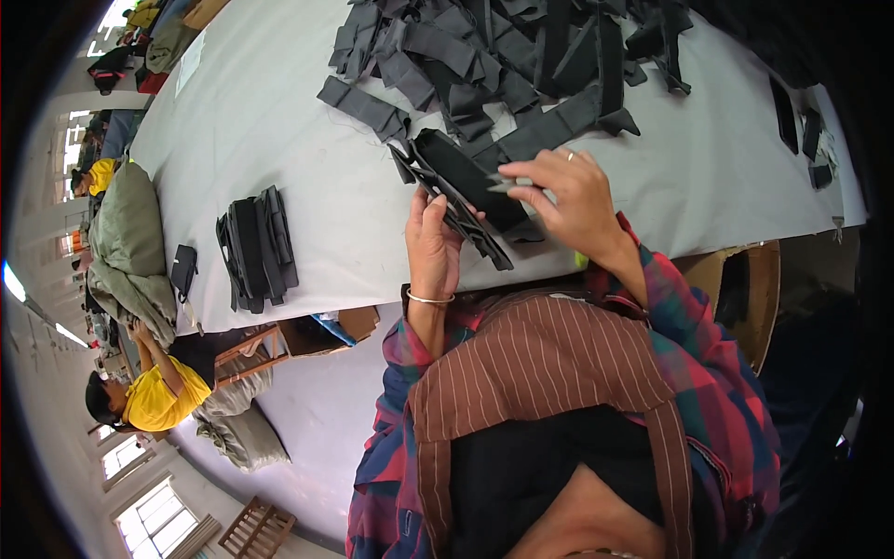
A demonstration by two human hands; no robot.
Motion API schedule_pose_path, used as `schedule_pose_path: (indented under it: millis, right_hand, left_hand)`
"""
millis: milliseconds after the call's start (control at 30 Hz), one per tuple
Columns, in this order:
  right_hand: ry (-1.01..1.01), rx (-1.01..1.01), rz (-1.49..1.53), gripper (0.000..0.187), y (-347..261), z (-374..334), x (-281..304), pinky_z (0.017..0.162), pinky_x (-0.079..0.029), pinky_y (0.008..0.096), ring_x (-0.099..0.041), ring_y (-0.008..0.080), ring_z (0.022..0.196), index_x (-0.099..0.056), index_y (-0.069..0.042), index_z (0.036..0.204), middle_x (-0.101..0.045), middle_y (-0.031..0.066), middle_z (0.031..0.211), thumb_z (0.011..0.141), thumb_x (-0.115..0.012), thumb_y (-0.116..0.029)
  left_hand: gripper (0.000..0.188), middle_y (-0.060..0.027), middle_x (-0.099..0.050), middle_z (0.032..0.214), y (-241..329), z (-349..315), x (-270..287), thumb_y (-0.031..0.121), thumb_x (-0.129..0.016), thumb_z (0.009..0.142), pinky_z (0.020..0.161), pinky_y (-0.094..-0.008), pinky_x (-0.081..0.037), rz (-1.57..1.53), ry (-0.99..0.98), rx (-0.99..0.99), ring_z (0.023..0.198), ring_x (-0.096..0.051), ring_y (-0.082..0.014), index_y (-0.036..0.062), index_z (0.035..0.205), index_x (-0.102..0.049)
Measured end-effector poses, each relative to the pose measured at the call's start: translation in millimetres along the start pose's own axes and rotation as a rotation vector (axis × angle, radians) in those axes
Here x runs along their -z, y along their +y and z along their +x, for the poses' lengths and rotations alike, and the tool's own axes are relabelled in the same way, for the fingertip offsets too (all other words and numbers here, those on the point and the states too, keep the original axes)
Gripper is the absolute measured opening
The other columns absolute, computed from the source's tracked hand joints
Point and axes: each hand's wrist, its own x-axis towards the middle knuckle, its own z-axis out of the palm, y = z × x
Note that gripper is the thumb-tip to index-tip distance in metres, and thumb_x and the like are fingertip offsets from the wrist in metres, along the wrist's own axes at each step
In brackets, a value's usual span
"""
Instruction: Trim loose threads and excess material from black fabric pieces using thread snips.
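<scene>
From the head view, my left hand (434, 244) is closed around a bundle of folded black cloth (449, 189), which sits at the near edge of the heap of black strips (447, 56), on my side of it. Thumb and fingers press the layers together. My right hand (563, 200), also nearer than the heap, pinches a small grey tool (501, 183) by the bundle; it is blurred, so I cannot tell its kind.

I judge the bundle light, fairly stiff along its folds but floppy where the layers fan apart, and not fragile. Loose layers could slide, so it seems best held across its lower middle, all edges squeezed together. A broad black panel spreads between my hands; whether it belongs to the bundle I cannot tell.

Strips at the heap's near edge crowd the bundle's far end and could snag. Well left of the heap lies a neat black stack (256, 250), with a small black case (183, 268) beyond it. Well right of the heap lies a flat black object (783, 114).
</scene>
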Motion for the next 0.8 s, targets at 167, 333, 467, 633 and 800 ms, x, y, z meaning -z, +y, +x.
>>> schedule_pose_path:
  millis: [167, 333, 467, 633, 800]
  right_hand:
    - [0.115, 0.125, -0.148, 0.021, 6.3, 24.1, -19.4, 0.064, -0.034, 0.0322, -0.051, 0.0192, 0.07, -0.069, -0.017, 0.096, -0.056, -0.0016, 0.074, 0.075, -0.071, -0.021]
    - [0.168, 0.21, -0.154, 0.022, 1.4, 46.2, -35.9, 0.064, -0.034, 0.0321, -0.051, 0.0193, 0.07, -0.069, -0.017, 0.097, -0.055, -0.0015, 0.073, 0.075, -0.07, -0.02]
    - [0.055, 0.216, -0.129, 0.021, -3.0, 50.4, -34.0, 0.065, -0.034, 0.0328, -0.053, 0.0192, 0.072, -0.069, -0.016, 0.096, -0.057, -0.0012, 0.075, 0.076, -0.07, -0.021]
    - [-0.039, 0.108, -0.043, 0.015, 1.2, 32.4, -28.3, 0.068, -0.036, 0.0336, -0.056, 0.0199, 0.074, -0.069, -0.015, 0.09, -0.06, -0.0001, 0.074, 0.077, -0.069, -0.023]
    - [-0.096, 0.04, -0.015, 0.018, -1.0, 20.6, -28.7, 0.068, -0.035, 0.0334, -0.055, 0.0211, 0.073, -0.069, -0.013, 0.093, -0.061, 0.0011, 0.076, 0.077, -0.07, -0.022]
  left_hand:
    - [0.039, -0.0067, -0.057, 0.096, 5.9, 0.3, -2.2, 0.018, -0.049, 0.094, 0.076, -0.0376, -0.054, 0.088, 0.073, -0.056, 0.083, -0.062, -0.0193, 0.0001, 0.128, -0.039]
    - [0.038, -0.0073, -0.058, 0.095, 7.6, 0.4, 3.7, 0.013, -0.048, 0.094, 0.075, -0.0355, -0.055, 0.17, 0.158, -0.121, 0.082, -0.062, -0.0184, -0.0015, 0.128, -0.04]
    - [0.041, -0.0068, -0.057, 0.094, 9.6, 0.0, 20.6, 0.011, -0.05, 0.093, 0.071, -0.032, -0.053, 0.239, 0.212, -0.146, 0.08, -0.06, -0.0156, -0.002, 0.13, -0.04]
    - [0.049, -0.0053, -0.056, 0.092, 12.1, 1.3, 21.5, 0.01, -0.052, 0.091, 0.066, -0.027, -0.05, 0.347, 0.239, -0.214, 0.078, -0.057, -0.0122, -0.0036, 0.136, -0.037]
    - [0.052, -0.0052, -0.055, 0.091, 12.8, 1.3, 22.7, 0.009, -0.052, 0.09, 0.065, -0.0258, -0.049, 0.363, 0.225, -0.197, 0.078, -0.056, -0.0116, -0.0049, 0.137, -0.035]
